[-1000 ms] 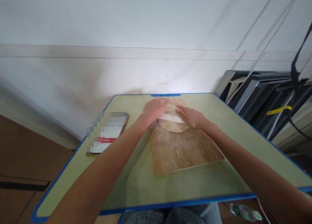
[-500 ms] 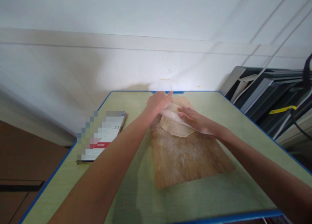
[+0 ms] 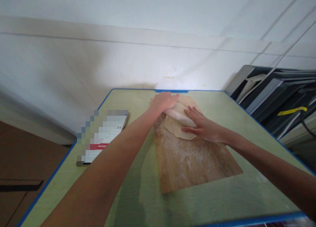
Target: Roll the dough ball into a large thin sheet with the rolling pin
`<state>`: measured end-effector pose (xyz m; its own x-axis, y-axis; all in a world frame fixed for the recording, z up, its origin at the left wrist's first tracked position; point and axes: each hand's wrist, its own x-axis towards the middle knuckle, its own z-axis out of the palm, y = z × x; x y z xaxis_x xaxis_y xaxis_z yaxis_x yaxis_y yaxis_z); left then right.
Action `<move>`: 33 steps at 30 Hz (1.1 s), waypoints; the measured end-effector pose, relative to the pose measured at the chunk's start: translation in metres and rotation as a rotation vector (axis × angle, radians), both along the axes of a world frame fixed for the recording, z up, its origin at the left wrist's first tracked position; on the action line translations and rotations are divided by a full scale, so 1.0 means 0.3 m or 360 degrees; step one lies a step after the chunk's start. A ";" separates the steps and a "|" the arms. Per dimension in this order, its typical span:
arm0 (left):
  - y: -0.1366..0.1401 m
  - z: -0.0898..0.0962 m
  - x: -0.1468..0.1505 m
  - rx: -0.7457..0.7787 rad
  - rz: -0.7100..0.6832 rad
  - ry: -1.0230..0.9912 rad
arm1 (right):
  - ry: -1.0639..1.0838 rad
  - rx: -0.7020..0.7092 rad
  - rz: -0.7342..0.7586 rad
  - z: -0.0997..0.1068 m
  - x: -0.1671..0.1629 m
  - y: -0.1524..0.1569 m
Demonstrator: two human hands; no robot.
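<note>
A floured rolling pin point(image 3: 178, 116) lies slantwise across a flat, pale sheet of dough point(image 3: 175, 128). Under the dough is a wooden board point(image 3: 197, 164) dusted with flour. My left hand point(image 3: 165, 101) is closed over the pin's far left end, its thumb sticking out to the right; the other fingertips are mostly hidden. At the near right end, my right hand point(image 3: 201, 123) rests over the pin with fingers stretched and spread. Its thumb reaches to the near side, by the dough's edge, and the palm hides that end of the pin.
The board lies on a pale green table point(image 3: 138, 121) with blue edging, against a white wall point(image 3: 138, 62). A phone point(image 3: 106, 138), partly blurred out, is at the left behind my forearm. Black and grey flat items point(image 3: 278, 92) with a yellow strip lean beyond the right edge.
My right hand's fingers have spread, and its thumb has come out onto the near side. More of the rolling pin shows between my hands. The view has shifted slightly.
</note>
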<state>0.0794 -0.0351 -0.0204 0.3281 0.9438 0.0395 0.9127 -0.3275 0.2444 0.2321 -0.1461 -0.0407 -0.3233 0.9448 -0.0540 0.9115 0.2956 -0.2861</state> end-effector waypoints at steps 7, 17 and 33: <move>-0.003 0.017 0.004 -0.0104 -0.0080 0.0105 | -0.0024 0.0164 -0.0099 -0.002 -0.058 -0.059; -0.021 0.041 0.002 -0.0270 -0.0081 0.0184 | 0.0035 0.0436 -0.0006 -0.019 -0.086 -0.117; -0.003 0.003 -0.025 -0.0244 -0.0291 0.0180 | 0.0235 0.0317 0.0021 -0.018 -0.119 -0.173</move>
